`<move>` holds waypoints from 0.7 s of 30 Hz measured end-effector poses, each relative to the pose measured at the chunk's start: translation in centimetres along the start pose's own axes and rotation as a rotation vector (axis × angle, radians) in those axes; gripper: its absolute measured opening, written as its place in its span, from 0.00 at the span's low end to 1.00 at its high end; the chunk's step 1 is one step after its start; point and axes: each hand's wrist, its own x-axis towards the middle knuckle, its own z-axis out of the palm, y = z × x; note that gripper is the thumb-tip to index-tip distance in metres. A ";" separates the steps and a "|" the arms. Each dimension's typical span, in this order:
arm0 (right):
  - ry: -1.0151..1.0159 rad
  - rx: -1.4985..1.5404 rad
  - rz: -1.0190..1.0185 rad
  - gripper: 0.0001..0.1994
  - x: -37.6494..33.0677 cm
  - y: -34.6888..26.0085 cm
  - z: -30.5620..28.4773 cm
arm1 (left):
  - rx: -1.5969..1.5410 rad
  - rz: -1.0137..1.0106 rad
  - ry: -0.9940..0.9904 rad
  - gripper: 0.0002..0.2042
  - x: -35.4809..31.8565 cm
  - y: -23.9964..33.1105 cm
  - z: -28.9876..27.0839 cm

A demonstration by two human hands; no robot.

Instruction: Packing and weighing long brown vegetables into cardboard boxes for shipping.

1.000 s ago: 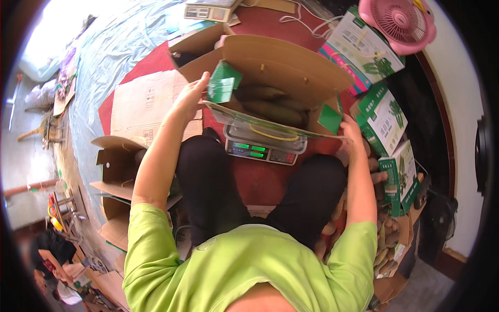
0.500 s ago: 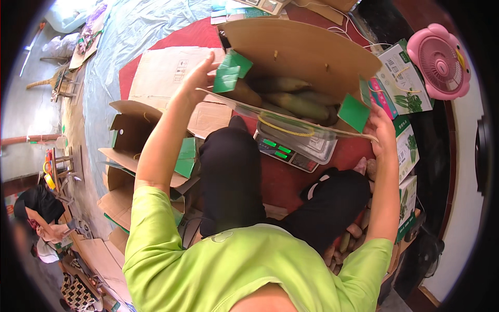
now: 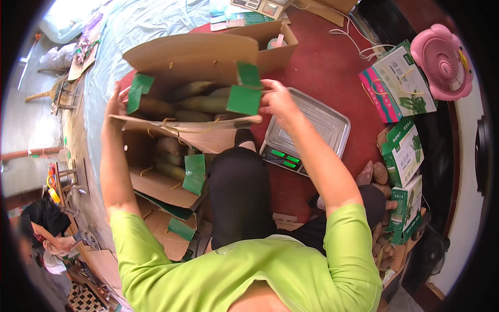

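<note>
An open cardboard box (image 3: 192,54) with green end flaps hangs between my hands over the left part of the work area. Inside lie several long, greenish-brown vegetables (image 3: 200,104) whose exact kind I cannot make out. My left hand (image 3: 117,102) grips the box's left end, its fingers partly behind the flap. At the right end my right hand (image 3: 276,103) holds the box beside the other green flap. To the right, an electronic scale (image 3: 340,126) with a metal pan and lit green displays stands on the red floor, with nothing on its pan.
Another open box (image 3: 161,184) with similar vegetables sits left of my knee. Behind the held box stands a smaller carton (image 3: 285,54) containing a tape roll. A pink fan (image 3: 442,62) and printed cartons (image 3: 403,151) line the right. Loose tubers (image 3: 383,252) lie by my right leg.
Both hands have carried the box leftward from above the scale, uncovering its pan. The small carton behind has come into sight.
</note>
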 end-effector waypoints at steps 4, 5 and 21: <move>-0.029 -0.014 0.066 0.29 2.2 3.7 2.4 | 0.038 -0.008 0.011 0.31 0.5 1.5 -2.2; -0.045 -0.029 0.068 0.29 2.9 5.1 2.5 | 0.078 -0.031 -0.029 0.30 1.4 1.8 -3.9; 0.011 -0.464 0.078 0.20 -1.7 3.0 -11.7 | 0.645 0.719 0.459 0.15 -2.5 -2.4 3.8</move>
